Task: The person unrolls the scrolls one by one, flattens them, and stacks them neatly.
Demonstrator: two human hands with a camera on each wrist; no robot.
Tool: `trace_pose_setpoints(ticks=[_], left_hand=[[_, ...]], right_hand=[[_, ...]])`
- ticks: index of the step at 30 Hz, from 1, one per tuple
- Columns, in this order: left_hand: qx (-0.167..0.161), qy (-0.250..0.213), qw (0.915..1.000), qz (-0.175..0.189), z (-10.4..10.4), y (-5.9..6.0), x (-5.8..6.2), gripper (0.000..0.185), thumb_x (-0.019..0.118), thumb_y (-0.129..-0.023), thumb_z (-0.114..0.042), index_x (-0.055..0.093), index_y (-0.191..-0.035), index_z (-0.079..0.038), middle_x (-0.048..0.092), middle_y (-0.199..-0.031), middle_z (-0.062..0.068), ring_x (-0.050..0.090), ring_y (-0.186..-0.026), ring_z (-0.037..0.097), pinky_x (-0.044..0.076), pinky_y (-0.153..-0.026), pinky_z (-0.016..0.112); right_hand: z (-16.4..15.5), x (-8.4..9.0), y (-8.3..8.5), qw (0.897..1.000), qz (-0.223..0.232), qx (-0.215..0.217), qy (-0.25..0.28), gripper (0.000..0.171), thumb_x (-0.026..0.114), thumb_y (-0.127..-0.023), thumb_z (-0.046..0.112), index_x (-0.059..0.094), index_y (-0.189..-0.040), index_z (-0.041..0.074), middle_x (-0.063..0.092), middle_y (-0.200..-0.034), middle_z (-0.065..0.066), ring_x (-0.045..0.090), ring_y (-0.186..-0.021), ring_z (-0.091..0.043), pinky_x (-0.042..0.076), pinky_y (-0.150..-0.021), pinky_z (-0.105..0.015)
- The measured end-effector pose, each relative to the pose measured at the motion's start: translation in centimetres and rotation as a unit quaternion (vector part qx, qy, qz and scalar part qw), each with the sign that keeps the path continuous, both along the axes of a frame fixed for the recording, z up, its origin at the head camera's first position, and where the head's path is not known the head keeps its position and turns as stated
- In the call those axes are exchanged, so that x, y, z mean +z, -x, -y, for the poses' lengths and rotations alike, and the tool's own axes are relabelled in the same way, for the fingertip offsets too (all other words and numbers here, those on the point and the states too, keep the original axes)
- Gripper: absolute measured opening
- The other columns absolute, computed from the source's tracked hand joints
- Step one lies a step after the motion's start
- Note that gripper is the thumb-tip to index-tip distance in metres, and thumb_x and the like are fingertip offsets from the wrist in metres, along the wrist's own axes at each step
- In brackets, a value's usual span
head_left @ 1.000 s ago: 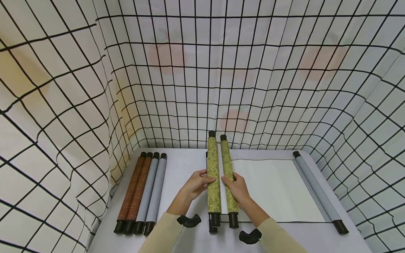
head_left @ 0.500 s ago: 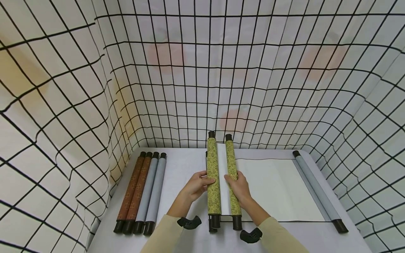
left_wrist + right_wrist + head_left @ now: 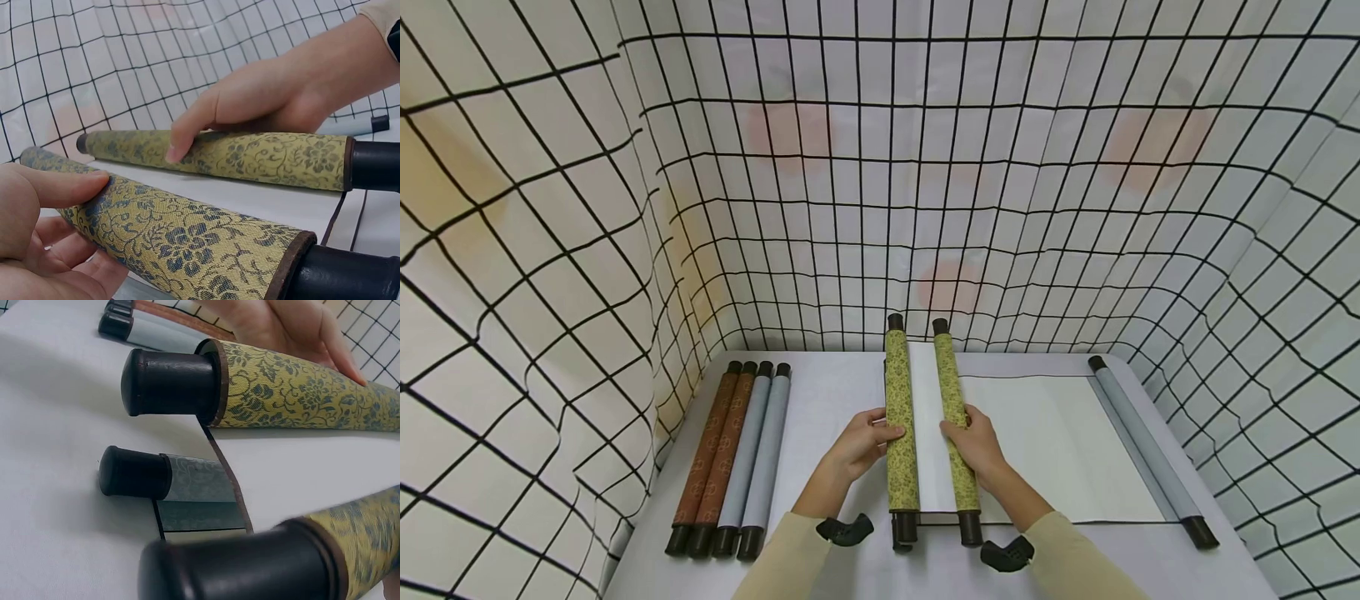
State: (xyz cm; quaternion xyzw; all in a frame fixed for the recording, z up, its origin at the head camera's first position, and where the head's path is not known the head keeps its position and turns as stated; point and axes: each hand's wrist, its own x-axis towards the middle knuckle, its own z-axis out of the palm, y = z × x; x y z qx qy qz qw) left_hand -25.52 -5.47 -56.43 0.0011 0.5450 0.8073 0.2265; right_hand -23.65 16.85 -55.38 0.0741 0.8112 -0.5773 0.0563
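Unrolling the yellow scroll: right roll now lying further from the left roll than half a second back, baring a wider strip of white paper between them. Suggesting the spread is only starting, much paper apparently remaining wound. Left hand curling thumb and fingers round the left roll, holding it in place. Right hand resting on the right roll, fingers lying fairly straight across its top, pressing rather than clutching. Both rolls lying between the hands, touching each palm side. Under them, an opened grey scroll stretching away beyond the right hand. Four closed scrolls lying well apart, beyond the left hand.
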Motion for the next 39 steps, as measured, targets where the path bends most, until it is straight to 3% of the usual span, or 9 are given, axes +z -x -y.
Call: trace_pose_setpoints(ticks=[6, 9, 15, 18, 23, 30, 32, 35, 39], left_hand=[[0.005, 0.006, 1.0000, 0.005, 0.2, -0.2, 0.3, 0.073, 0.068, -0.096, 0.005, 0.027, -0.155, 0.013, 0.053, -0.135, 0.027, 0.063, -0.099, 0.019, 0.047, -0.098, 0.041], [0.006, 0.001, 1.0000, 0.003, 0.2, -0.2, 0.2, 0.071, 0.067, -0.096, 0.006, 0.028, -0.154, 0.014, 0.054, -0.132, 0.027, 0.063, -0.097, 0.019, 0.049, -0.094, 0.038], [0.006, -0.005, 1.0000, 0.001, 0.0, -0.3, 0.1, 0.077, 0.069, -0.095, 0.004, 0.022, -0.156, 0.015, 0.053, -0.131, 0.026, 0.063, -0.095, 0.019, 0.051, -0.089, 0.035], [0.007, -0.004, 1.0000, 0.006, 0.0, -0.2, 0.1, 0.078, 0.069, -0.095, 0.004, 0.021, -0.157, 0.014, 0.049, -0.138, 0.030, 0.063, -0.095, 0.018, 0.049, -0.092, 0.038], [0.013, 0.001, 0.9999, 0.009, 0.2, -0.3, 0.1, 0.084, 0.069, -0.095, 0.004, 0.013, -0.158, 0.014, 0.023, -0.156, 0.037, 0.062, -0.099, 0.019, 0.044, -0.100, 0.042], [0.014, 0.001, 0.9999, 0.007, 0.4, -0.5, 0.1, 0.078, 0.068, -0.094, 0.005, 0.021, -0.156, 0.015, 0.052, -0.132, 0.027, 0.062, -0.098, 0.019, 0.050, -0.092, 0.036], [0.014, 0.001, 0.9999, 0.009, 0.5, -0.5, 0.0, 0.077, 0.068, -0.094, 0.006, 0.022, -0.156, 0.014, 0.053, -0.131, 0.026, 0.062, -0.098, 0.019, 0.050, -0.091, 0.035], [0.014, 0.004, 0.9998, 0.009, 0.4, -0.5, 0.0, 0.081, 0.069, -0.094, 0.005, 0.019, -0.156, 0.015, 0.043, -0.143, 0.032, 0.062, -0.100, 0.020, 0.049, -0.095, 0.039], [0.014, 0.008, 0.9998, 0.010, 0.3, -0.5, 0.0, 0.086, 0.070, -0.093, 0.005, 0.014, -0.157, 0.016, 0.019, -0.158, 0.039, 0.061, -0.104, 0.021, 0.043, -0.105, 0.046]], right_hand=[[-0.2, 0.4, 0.2, 1.000, -0.005, 0.002, 0.008, 0.068, 0.043, -0.104, 0.022, 0.018, -0.159, -0.010, 0.035, -0.154, -0.034, 0.037, -0.139, -0.049, 0.034, -0.109, -0.063], [-0.3, 0.3, 0.3, 1.000, -0.010, -0.006, -0.003, 0.070, 0.047, -0.105, 0.029, 0.021, -0.159, -0.008, 0.032, -0.158, -0.031, 0.032, -0.143, -0.049, 0.030, -0.112, -0.063], [-0.8, 0.2, 0.5, 0.996, -0.026, -0.027, -0.077, 0.085, 0.072, -0.096, 0.044, 0.034, -0.155, -0.005, 0.053, -0.139, -0.029, 0.057, -0.120, -0.043, 0.050, -0.093, -0.057], [-1.2, 0.3, 0.6, 0.996, -0.030, -0.017, -0.084, 0.081, 0.073, -0.097, 0.035, 0.034, -0.154, -0.007, 0.056, -0.133, -0.029, 0.061, -0.111, -0.041, 0.053, -0.087, -0.053], [-1.7, 0.7, 0.8, 0.998, -0.025, -0.004, -0.061, 0.069, 0.066, -0.100, 0.024, 0.036, -0.153, -0.007, 0.060, -0.124, -0.026, 0.063, -0.099, -0.033, 0.054, -0.079, -0.045], [-2.5, 0.5, 1.1, 0.997, -0.010, -0.012, -0.069, 0.065, 0.055, -0.104, 0.026, 0.032, -0.156, -0.007, 0.057, -0.132, -0.029, 0.061, -0.104, -0.033, 0.051, -0.084, -0.045], [-2.8, 0.4, 1.2, 0.998, -0.009, -0.013, -0.065, 0.064, 0.050, -0.105, 0.025, 0.031, -0.156, -0.008, 0.057, -0.130, -0.029, 0.061, -0.102, -0.033, 0.051, -0.082, -0.044], [-3.0, 0.4, 1.2, 0.998, -0.011, -0.018, -0.056, 0.064, 0.047, -0.104, 0.026, 0.031, -0.156, -0.007, 0.059, -0.125, -0.028, 0.062, -0.096, -0.033, 0.051, -0.076, -0.042], [-3.2, 0.5, 1.0, 0.996, -0.020, -0.022, -0.079, 0.074, 0.058, -0.103, 0.039, 0.033, -0.155, -0.008, 0.058, -0.129, -0.029, 0.063, -0.102, -0.037, 0.052, -0.081, -0.046]])
